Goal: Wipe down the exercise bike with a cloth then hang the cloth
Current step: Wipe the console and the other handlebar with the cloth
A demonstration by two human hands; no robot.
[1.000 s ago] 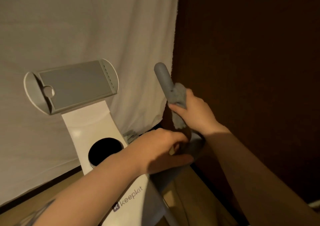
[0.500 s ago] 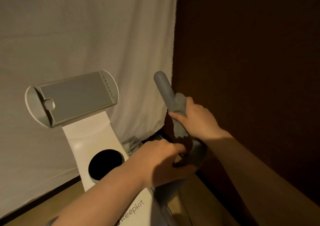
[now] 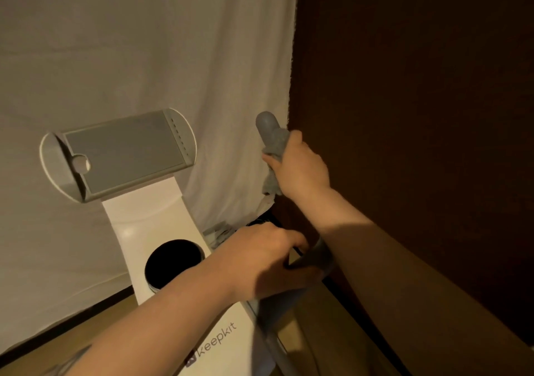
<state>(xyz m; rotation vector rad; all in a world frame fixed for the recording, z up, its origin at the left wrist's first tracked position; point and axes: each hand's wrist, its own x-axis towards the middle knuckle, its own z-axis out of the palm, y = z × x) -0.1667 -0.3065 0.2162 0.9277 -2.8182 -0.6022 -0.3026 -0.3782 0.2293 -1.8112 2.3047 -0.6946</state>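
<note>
Near the top of the right handlebar [image 3: 267,124], your right hand [image 3: 300,167] clenches the cloth [image 3: 276,144] around it, mid-wipe; your left hand [image 3: 265,260] grasps the bar lower down. The rest of the bike, then hanging, likely remain.

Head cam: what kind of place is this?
Likely a room at home, not a gym: a lone white exercise bike stands against a hung white sheet beside a dark wall, on a wooden floor.
</note>
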